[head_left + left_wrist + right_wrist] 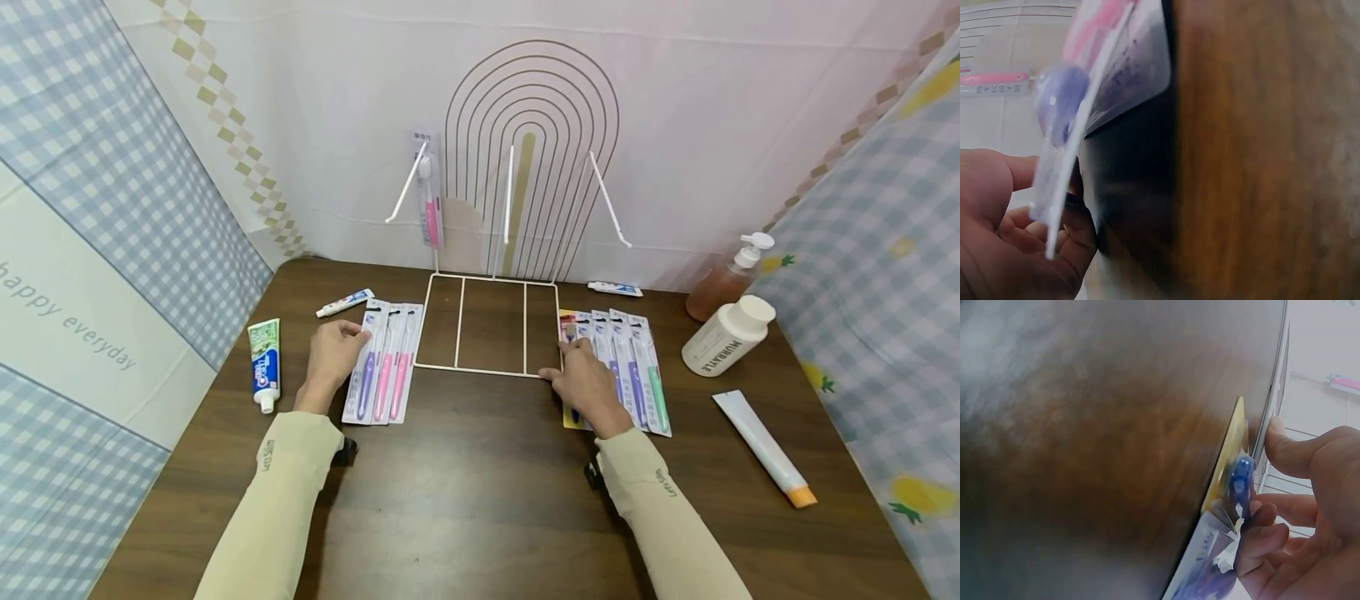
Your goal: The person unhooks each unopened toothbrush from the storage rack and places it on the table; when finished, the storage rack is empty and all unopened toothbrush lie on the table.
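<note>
Landmark: white wire rack [491, 325], flat base on the brown tabletop [480, 492], prongs rising at the back.
Left hand [332, 354]: just left of the rack, grip pinched on the top edge of the purple toothbrush pack [365, 367]; left wrist view shows that edge lifted off the wood, fingers [1069, 231] curled under.
Right hand [588, 383]: just right of the rack, thumb by the base wire, fingers curled onto the yellow-backed pack [570, 371].
Neighbours: pink packs [395, 362] beside the purple one; more packs [633, 367] in a row right of the rack; one pink pack [431, 204] hanging on a prong.
Handling, by judgement: light, thin card and plastic, bendy, slick on the face.
Best hold: pinch at a card edge, not the bulging blister.
</note>
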`<state>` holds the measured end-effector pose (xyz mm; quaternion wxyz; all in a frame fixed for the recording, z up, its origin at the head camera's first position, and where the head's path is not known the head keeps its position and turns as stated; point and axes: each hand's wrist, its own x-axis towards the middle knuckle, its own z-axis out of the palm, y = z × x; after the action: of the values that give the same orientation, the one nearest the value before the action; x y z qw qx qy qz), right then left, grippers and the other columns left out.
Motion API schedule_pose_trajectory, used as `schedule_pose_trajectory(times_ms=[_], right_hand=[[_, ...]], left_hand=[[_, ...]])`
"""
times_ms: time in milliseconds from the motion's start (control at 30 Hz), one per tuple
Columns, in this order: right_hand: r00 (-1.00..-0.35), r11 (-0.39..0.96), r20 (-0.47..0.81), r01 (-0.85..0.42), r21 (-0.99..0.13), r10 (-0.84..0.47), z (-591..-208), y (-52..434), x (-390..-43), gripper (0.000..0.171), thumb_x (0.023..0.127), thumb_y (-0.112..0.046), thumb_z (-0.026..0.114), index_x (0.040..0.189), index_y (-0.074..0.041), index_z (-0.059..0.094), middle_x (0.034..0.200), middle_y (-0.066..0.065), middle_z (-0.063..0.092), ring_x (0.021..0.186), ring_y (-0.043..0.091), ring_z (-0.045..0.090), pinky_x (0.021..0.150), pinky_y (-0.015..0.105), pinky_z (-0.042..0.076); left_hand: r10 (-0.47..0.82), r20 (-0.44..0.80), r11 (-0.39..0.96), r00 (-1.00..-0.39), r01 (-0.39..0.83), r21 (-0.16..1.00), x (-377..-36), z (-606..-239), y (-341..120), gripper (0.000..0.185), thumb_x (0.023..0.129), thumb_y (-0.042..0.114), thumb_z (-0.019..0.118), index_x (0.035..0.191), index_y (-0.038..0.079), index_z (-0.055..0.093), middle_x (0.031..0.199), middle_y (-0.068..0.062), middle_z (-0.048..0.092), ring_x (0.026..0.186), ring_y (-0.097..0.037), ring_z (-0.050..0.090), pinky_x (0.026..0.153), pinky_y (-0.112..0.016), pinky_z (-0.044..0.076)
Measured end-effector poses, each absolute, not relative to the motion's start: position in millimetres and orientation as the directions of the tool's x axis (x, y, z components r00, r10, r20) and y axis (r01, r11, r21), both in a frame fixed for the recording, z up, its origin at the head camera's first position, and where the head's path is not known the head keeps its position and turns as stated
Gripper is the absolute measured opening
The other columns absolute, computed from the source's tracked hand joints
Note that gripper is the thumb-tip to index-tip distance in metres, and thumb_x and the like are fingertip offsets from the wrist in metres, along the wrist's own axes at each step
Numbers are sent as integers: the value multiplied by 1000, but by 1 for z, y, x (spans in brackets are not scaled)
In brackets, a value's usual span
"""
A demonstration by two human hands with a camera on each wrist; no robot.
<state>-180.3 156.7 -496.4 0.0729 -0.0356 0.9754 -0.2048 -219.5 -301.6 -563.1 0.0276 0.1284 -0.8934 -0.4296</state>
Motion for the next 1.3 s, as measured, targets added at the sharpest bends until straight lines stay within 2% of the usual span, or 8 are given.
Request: schedule_pose_trajectory(times_ms=[133,300,433,800,1067,1300], right_hand=[[-988,910,-117,-47,-412,-104,-499,158,-181,78,108,-43,80,167,2,54,162,32,52,94,36,67,77,53,58],[-986,906,-134,-34,-423,-100,-485,153,-173,77,110,-39,79,168,4,52,165,33,50,96,37,68,83,56,59],[-988,909,-124,-35,-416,-95,-485,152,-172,76,110,-38,79,168,4,52,164,33,51,94,35,67,80,54,58],[-989,909,-112,-42,-415,-97,-491,154,-172,76,110,-40,78,168,3,53,161,32,53,92,35,67,79,54,59],[-988,907,-131,-23,-421,-86,-487,152,-170,77,110,-38,78,169,4,51,166,33,50,103,39,69,91,61,61],[-988,909,-126,-31,-416,-92,-486,152,-171,78,110,-39,78,169,3,51,166,32,50,97,36,68,84,56,60]], left_hand=[[-236,-78,627,-969,-213,749,-217,-560,-300,40,107,38,74,125,4,83,108,-17,85,88,-26,76,73,-34,57],[-236,-92,625,-967,-224,747,-217,-560,-299,41,107,38,74,126,3,83,113,-18,87,94,-27,78,76,-34,58],[-240,-101,620,-965,-232,749,-217,-561,-299,40,106,37,75,126,4,84,115,-18,87,98,-28,80,78,-33,58],[-241,-102,610,-965,-233,758,-216,-565,-300,36,104,37,78,122,7,86,115,-18,87,97,-27,80,74,-30,58],[-242,-112,624,-964,-243,743,-213,-560,-298,32,104,34,79,122,9,86,114,-16,87,97,-26,79,75,-31,58],[-220,-84,632,-972,-207,747,-222,-559,-301,31,103,30,78,118,4,86,114,-19,86,96,-29,78,77,-37,60]])
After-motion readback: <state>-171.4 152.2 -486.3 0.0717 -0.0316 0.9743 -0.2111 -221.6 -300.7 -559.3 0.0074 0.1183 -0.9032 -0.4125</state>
